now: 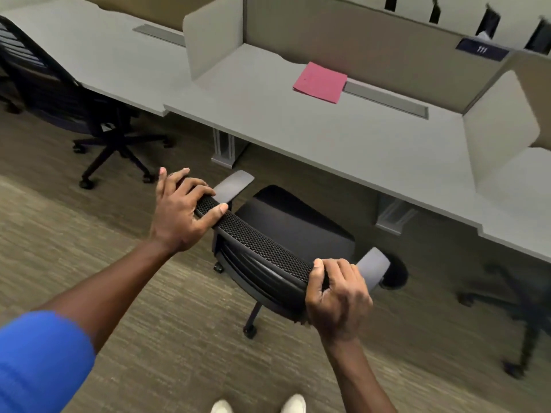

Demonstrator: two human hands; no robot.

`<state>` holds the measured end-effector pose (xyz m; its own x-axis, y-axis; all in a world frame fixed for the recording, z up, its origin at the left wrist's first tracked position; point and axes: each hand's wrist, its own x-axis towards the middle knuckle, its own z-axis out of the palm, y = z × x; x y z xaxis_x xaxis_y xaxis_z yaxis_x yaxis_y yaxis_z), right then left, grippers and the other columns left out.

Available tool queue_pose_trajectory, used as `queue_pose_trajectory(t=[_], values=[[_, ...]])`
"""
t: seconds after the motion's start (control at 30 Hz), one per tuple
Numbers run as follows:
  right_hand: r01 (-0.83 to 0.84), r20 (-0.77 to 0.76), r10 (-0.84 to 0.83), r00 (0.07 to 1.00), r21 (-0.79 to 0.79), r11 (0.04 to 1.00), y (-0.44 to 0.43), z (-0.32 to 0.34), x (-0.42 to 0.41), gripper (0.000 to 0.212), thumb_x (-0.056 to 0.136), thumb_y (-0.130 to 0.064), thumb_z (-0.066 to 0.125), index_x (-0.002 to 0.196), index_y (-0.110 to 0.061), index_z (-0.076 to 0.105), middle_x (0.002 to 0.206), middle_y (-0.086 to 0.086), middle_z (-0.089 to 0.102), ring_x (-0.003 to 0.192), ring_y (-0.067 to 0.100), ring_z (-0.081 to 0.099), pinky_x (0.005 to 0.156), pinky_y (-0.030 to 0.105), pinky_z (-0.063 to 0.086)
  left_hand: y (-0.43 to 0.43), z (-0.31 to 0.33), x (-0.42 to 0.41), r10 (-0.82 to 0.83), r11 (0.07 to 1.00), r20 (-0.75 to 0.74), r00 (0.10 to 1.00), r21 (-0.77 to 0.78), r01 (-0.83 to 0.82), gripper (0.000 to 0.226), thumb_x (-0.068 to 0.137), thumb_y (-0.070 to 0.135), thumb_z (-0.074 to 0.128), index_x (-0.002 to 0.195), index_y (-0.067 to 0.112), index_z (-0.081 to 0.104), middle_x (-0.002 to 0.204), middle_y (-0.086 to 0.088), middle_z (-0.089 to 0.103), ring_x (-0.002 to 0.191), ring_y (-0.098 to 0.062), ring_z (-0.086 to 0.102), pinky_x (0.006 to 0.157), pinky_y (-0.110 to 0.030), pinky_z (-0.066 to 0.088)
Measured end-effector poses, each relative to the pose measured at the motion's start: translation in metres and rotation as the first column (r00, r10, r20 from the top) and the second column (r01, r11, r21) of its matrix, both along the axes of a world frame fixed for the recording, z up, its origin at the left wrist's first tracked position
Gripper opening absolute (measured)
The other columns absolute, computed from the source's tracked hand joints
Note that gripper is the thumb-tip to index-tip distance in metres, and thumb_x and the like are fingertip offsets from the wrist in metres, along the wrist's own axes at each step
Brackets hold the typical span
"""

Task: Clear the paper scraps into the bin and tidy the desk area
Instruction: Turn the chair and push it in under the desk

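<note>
A black mesh-backed office chair (286, 222) with grey armrests stands on the carpet in front of the grey desk (372, 144), its seat partly under the desk edge. My left hand (182, 210) grips the left end of the chair's top rail. My right hand (337, 296) is closed around the right end of the same rail. A pink sheet of paper (320, 81) lies flat near the back of the desk, beside a grey cable slot. No bin and no paper scraps are in view.
Beige divider panels (208, 40) wall the desk on the left, back and right. A second black chair (59, 84) stands at the neighbouring desk to the left. Another chair base (518, 317) shows at the right. My white shoes (259, 405) are on the carpet below.
</note>
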<state>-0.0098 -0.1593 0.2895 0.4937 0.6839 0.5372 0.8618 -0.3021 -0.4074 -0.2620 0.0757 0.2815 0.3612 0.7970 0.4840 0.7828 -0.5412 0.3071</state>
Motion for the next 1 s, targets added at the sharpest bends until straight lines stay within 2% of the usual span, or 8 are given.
queue_pose_trajectory(t=[0.1, 0.27, 0.43, 0.77, 0.87, 1.0], values=[[-0.007, 0.006, 0.007, 1.000, -0.011, 1.000, 0.008, -0.004, 0.017, 0.032, 0.105, -0.038, 0.046, 0.084, -0.023, 0.065, 0.083, -0.002, 0.065, 0.078, 0.024, 0.060, 0.067, 0.042, 0.050, 0.008, -0.005, 0.015, 0.021, 0.999, -0.021, 1.000, 0.031, -0.020, 0.049, 0.095, 0.067, 0.050, 0.108, 0.026, 0.075, 0.119, 0.005, 0.070, 0.143, -0.028, 0.047, 0.131, -0.057, 0.012], [-0.016, -0.017, 0.015, 1.000, -0.037, 0.999, 0.027, -0.006, 0.055, 0.024, 0.100, -0.034, 0.054, 0.084, -0.022, 0.067, 0.083, -0.003, 0.066, 0.079, 0.023, 0.062, 0.067, 0.041, 0.049, 0.019, -0.015, 0.036, 0.018, 0.999, -0.062, 0.998, 0.037, -0.016, 0.047, 0.103, 0.060, 0.039, 0.112, 0.027, 0.071, 0.121, 0.004, 0.069, 0.143, -0.030, 0.046, 0.133, -0.053, 0.010], [-0.020, -0.047, 0.017, 0.999, -0.045, 0.999, 0.052, -0.001, 0.106, 0.029, 0.099, -0.035, 0.053, 0.084, -0.020, 0.071, 0.081, -0.002, 0.067, 0.076, 0.019, 0.061, 0.061, 0.036, 0.048, 0.034, -0.014, 0.077, 0.036, 0.999, -0.062, 0.997, 0.020, -0.035, 0.049, 0.104, 0.062, 0.037, 0.111, 0.028, 0.071, 0.120, 0.004, 0.069, 0.139, -0.027, 0.049, 0.132, -0.050, 0.012], [-0.045, -0.083, 0.037, 0.996, -0.104, 0.994, 0.118, -0.001, 0.204, 0.037, 0.101, -0.042, 0.045, 0.091, -0.022, 0.075, 0.089, -0.001, 0.070, 0.085, 0.020, 0.064, 0.062, 0.038, 0.054, 0.080, -0.008, 0.162, 0.058, 0.997, -0.096, 0.994, -0.053, -0.063, 0.066, 0.104, 0.072, 0.023, 0.112, 0.026, 0.069, 0.124, 0.000, 0.066, 0.139, -0.028, 0.047, 0.130, -0.052, 0.013], [-0.052, -0.074, 0.046, 0.996, -0.087, 0.995, 0.140, -0.004, 0.230, 0.036, 0.101, -0.042, 0.048, 0.092, -0.021, 0.076, 0.088, -0.001, 0.072, 0.086, 0.020, 0.065, 0.062, 0.033, 0.051, 0.098, -0.004, 0.184, 0.066, 0.994, -0.102, 0.993, -0.077, -0.074, 0.070, 0.103, 0.074, 0.020, 0.115, 0.025, 0.069, 0.124, -0.001, 0.065, 0.140, -0.028, 0.046, 0.131, -0.053, 0.013], [-0.077, -0.057, 0.072, 0.996, -0.081, 0.994, 0.169, -0.004, 0.259, 0.037, 0.100, -0.042, 0.048, 0.091, -0.020, 0.077, 0.087, 0.000, 0.073, 0.083, 0.021, 0.066, 0.061, 0.027, 0.039, 0.122, -0.001, 0.211, 0.076, 0.991, -0.111, 0.991, -0.098, -0.087, 0.073, 0.102, 0.075, 0.017, 0.118, 0.025, 0.068, 0.126, -0.002, 0.063, 0.139, -0.029, 0.046, 0.131, -0.054, 0.012]])
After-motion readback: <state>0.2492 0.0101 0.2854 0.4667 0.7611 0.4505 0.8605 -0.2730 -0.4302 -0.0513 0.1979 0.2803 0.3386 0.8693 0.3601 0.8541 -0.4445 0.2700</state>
